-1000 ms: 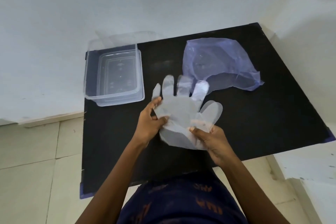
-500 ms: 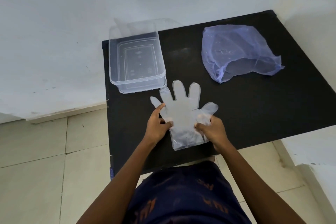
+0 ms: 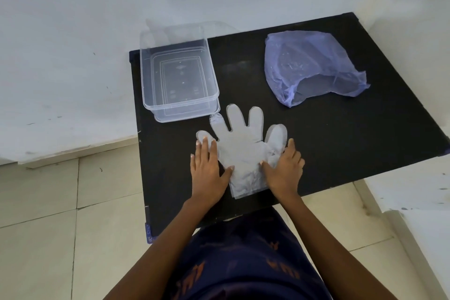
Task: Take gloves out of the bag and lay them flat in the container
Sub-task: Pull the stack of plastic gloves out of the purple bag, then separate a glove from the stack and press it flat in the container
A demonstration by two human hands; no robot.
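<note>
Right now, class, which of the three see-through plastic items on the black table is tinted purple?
The bag, crumpled at the far right with its mouth open. The container and the glove are colourless.

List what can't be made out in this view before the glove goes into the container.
- Bag, head view: its crumpled, translucent film hides whether more gloves remain inside.
- Glove: both side edges lie under the left hand and right hand; whether it is one glove or a stacked pair cannot be told.
- Container: clear walls and glare blur its far rim; what lies under it is unclear.
</note>
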